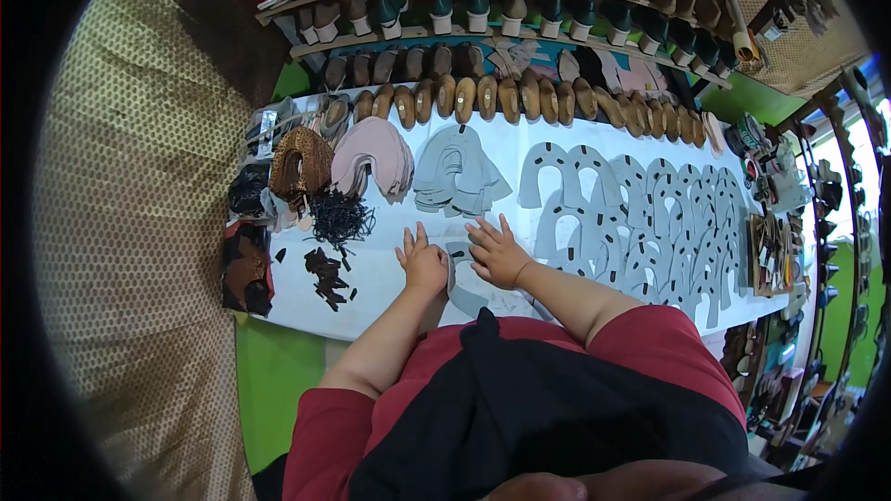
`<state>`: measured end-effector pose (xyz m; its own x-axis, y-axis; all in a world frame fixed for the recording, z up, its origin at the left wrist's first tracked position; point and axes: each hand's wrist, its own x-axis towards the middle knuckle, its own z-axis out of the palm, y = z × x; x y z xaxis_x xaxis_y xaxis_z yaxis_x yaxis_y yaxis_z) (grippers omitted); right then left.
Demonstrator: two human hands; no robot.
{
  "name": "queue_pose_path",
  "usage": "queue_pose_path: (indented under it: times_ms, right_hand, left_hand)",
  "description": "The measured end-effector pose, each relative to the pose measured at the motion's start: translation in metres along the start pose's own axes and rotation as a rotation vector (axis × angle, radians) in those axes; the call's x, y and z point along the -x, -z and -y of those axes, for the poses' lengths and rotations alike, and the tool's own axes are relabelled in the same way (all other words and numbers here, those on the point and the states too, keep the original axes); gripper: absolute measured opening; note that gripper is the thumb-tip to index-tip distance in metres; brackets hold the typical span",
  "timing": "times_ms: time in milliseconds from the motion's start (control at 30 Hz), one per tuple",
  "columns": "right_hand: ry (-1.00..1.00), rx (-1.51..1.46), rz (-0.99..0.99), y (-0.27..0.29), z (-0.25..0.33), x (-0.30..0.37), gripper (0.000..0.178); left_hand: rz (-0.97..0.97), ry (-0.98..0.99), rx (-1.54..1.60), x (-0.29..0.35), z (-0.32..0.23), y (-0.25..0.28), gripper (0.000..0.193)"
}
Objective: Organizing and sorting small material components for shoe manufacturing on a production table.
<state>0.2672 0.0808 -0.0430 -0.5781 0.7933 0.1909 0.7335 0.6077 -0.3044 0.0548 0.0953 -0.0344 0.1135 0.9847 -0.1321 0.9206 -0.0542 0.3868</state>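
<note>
A grey U-shaped shoe upper piece lies on the white tabletop in front of me. My left hand rests at its left edge, fingers stretched forward and apart, thumb side against the piece. On its right side, my right hand lies over the piece with fingers spread, covering part of its curve. Just beyond my hands is a stack of like grey pieces. Small black strips lie in a loose pile to the left, below a tangle of thin black strips.
Grey U-shaped pieces with black tabs cover the table's right side. Pink and leopard-patterned stacks sit at left. Wooden shoe lasts line the back edge, below shelves of shoes. A patterned curtain hangs at left.
</note>
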Motion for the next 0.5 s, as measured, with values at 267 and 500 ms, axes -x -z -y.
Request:
queue_pose_path:
  times_ms: [267, 500]
  right_hand:
    - [0.003, 0.015, -0.008, -0.005, -0.001, 0.001, 0.033]
    - [-0.033, -0.022, -0.002, 0.001, 0.000, 0.003, 0.056]
  left_hand:
    - [0.014, 0.079, -0.006, 0.003, -0.005, 0.011, 0.014]
    - [-0.245, -0.316, -0.052, 0.012, 0.006, 0.029, 0.052]
